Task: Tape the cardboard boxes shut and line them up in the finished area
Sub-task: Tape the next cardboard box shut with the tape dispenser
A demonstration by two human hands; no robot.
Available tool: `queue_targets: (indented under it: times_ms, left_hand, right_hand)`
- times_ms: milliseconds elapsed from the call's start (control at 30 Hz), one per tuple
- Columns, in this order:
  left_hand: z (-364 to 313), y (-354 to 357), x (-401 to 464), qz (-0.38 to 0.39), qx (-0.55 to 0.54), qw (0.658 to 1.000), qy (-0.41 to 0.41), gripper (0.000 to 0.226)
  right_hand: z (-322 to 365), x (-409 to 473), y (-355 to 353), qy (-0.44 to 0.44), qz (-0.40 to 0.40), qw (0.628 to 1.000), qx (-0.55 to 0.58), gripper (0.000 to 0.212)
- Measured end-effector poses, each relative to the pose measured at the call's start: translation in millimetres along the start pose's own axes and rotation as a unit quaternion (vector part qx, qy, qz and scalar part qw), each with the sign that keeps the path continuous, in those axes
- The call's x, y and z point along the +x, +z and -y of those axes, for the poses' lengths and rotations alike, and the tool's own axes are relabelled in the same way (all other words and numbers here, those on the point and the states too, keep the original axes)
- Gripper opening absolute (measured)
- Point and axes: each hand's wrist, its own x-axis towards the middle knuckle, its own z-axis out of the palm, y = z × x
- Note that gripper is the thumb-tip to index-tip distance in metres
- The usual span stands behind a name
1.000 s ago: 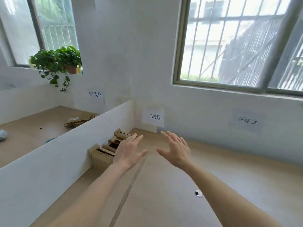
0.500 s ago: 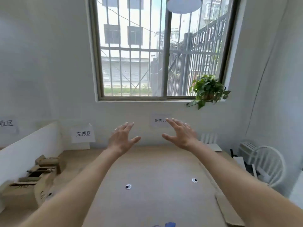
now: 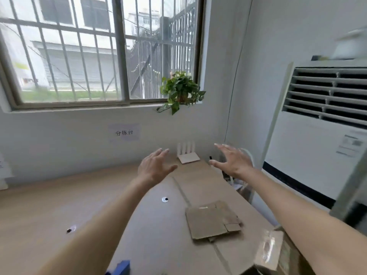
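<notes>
I see both hands empty, fingers spread: left hand [image 3: 156,167], right hand [image 3: 233,162], above table [image 3: 59,205]. Flattened cardboard box [image 3: 213,220] lies on table below right hand, nearer me; right hand closer. Long axis unclear.
</notes>
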Motion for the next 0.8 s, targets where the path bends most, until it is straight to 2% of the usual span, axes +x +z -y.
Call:
queue_targets:
  times_ms: [133,267,467,600,733,800]
  left_hand:
    - [-29,65,26,0.053,-0.004,0.999,0.002,0.083]
    - [-30,140,62,0.109,-0.032,0.994,-0.009,0.092]
    - [-2,256,118,0.16,-0.018,0.987,-0.022,0.084]
    - [22,336,142,0.219,-0.049,0.971,-0.076,0.088]
    - [44,408,150,0.267,-0.068,0.955,-0.11,0.086]
    - [56,441,148,0.286,-0.079,0.946,-0.133,0.089]
  right_hand:
    - [-57,11,41,0.034,0.039,0.999,0.013,0.083]
    - [-100,33,95,0.057,0.072,0.996,0.023,0.083]
    - [-153,82,205,0.088,0.136,0.986,0.046,0.085]
    - [-182,107,284,0.119,0.195,0.971,0.071,0.089]
    - [-209,122,363,0.162,0.239,0.95,0.121,0.103]
    - [-220,124,394,0.178,0.26,0.941,0.122,0.1]
